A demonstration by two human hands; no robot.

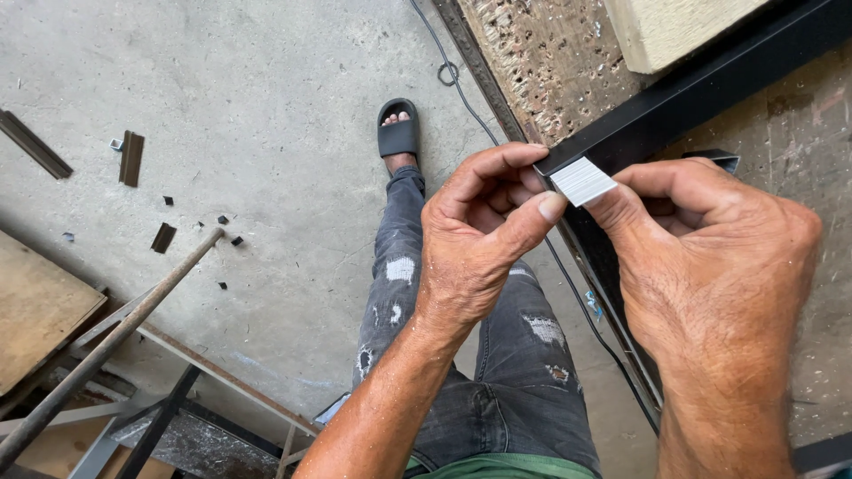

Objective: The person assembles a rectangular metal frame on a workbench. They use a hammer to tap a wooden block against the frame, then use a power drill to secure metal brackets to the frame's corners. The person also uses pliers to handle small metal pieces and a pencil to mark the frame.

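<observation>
Grey concrete floor [248, 106], black offcuts [131, 158], pitted workbench [550, 62]

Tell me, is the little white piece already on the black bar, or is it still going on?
Still going on. Both hands pinch the small white ribbed piece at the corner of the black metal bar: the left hand from one side, the right hand from the other. It sits at the bar's end, but fingers hide whether it is seated. Cut dark scraps lie on the concrete floor. Letting go is not yet done.
</observation>
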